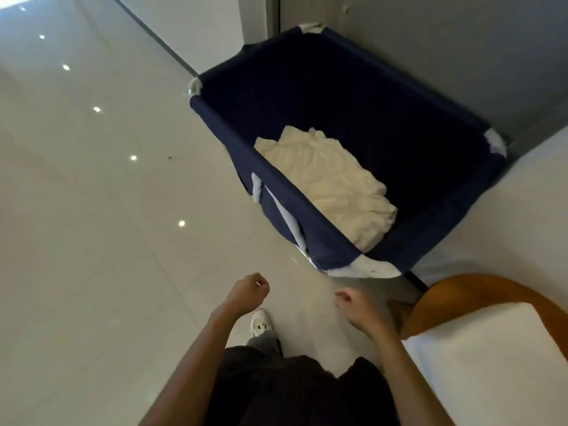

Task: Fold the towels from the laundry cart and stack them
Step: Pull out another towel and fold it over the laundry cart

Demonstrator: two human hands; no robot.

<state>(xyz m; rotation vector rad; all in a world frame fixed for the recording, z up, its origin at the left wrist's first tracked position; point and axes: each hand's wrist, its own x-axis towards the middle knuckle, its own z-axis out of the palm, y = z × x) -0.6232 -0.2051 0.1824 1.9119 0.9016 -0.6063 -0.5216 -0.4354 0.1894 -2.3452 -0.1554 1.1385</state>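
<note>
A navy fabric laundry cart [307, 216] stands ahead of me against the wall. Crumpled cream towels [329, 182] lie in a heap at its bottom, toward the near side. My left hand [249, 292] hangs in front of me below the cart's near corner, fingers loosely curled, holding nothing. My right hand [356, 305] is beside it, also loosely curled and holding nothing. Both hands are well short of the cart's rim.
A wooden-framed seat [455, 290] with a white cushion [498, 364] is at the lower right, close to the cart. A white surface [541, 204] runs along the right side. Glossy pale floor tiles [92, 241] stretch to the left. My shoe [261, 322] is on the floor.
</note>
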